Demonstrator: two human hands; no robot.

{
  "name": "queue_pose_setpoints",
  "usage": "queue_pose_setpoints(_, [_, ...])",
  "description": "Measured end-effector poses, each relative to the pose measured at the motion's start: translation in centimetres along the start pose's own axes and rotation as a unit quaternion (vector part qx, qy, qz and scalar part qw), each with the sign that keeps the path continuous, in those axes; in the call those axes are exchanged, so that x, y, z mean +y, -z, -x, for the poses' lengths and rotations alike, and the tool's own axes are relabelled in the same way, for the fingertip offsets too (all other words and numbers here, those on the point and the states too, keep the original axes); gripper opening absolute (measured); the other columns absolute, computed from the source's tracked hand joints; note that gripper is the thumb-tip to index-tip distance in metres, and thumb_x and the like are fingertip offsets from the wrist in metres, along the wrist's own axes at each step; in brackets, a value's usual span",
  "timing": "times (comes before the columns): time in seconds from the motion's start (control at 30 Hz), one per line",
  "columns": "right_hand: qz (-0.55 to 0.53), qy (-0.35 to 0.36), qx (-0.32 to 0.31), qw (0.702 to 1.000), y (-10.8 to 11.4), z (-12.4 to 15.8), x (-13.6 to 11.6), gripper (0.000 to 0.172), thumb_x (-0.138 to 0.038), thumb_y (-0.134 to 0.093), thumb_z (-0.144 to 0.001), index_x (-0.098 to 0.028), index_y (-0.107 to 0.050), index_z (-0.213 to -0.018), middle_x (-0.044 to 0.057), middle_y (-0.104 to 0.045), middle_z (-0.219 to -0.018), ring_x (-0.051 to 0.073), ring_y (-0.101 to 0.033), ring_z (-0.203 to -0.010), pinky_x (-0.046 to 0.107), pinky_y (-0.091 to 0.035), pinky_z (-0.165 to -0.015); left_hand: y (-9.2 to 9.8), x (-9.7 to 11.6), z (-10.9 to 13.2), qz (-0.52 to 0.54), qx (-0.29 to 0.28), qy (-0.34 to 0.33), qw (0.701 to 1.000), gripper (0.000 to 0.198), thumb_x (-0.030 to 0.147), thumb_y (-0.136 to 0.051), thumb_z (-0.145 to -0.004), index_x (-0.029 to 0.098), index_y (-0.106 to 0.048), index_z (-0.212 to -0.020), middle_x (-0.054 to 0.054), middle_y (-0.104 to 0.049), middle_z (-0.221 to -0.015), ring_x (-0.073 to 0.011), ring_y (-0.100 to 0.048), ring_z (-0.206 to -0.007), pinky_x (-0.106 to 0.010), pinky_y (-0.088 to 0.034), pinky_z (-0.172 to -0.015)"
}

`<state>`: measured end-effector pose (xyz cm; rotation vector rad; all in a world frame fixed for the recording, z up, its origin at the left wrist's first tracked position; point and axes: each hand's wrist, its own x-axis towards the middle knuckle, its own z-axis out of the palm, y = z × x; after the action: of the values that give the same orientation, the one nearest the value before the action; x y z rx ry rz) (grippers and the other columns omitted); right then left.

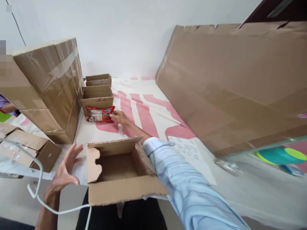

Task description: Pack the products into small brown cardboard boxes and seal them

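My right hand [119, 117] reaches far across the table and its fingers touch the right end of a red snack packet [100, 114]; the fingers curl at the packet's edge. The packet lies flat in front of a row of small folded cartons [97, 90]. An open, empty cardboard box [120, 172] sits at the near table edge, below my right arm in its light blue sleeve. My left hand [64, 171] hovers just left of that box, fingers spread, holding nothing.
Taped cardboard boxes [51, 83] are stacked at the left. A large flat cardboard sheet [235, 83] leans at the right. A smaller brown box [33, 150] lies at the near left. A white cable [38, 191] loops by my left wrist. The table cover [153, 111] is white with pink stripes.
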<state>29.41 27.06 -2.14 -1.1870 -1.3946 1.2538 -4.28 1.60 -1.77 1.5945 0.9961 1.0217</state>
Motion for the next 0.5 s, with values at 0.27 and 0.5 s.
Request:
queue_pose_setpoints(0.27, [0.033,-0.021,0.060,0.997,3.9,6.9,-2.4,0.031,-0.026,-0.079,-0.087,-0.014,-0.074,-0.115,0.010,-0.079,-0.103,0.011,-0.064,-0.063,0.021,-0.049,-0.051,-6.3,2.8,0.6,-0.143,-0.027,0.007,0.989,0.138,0.060,-0.093,-0.073,0.027,-0.008,-0.176,-0.020,-0.026,-0.180,-0.0469,-0.026,-0.165,-0.061,-0.025,-0.136])
queue_pose_setpoints(0.5, [0.015,-0.017,0.047,0.999,5.8,15.5,-1.9,0.028,-0.034,-0.078,-0.089,-0.017,-0.078,-0.112,0.004,-0.079,-0.087,0.014,-0.070,-0.070,0.021,-0.057,-0.056,-5.0,1.3,-3.4,-0.095,0.033,-0.041,0.994,0.129,0.050,-0.097,-0.064,0.020,-0.030,-0.170,-0.019,-0.044,-0.170,-0.0449,-0.042,-0.158,-0.057,-0.036,-0.132])
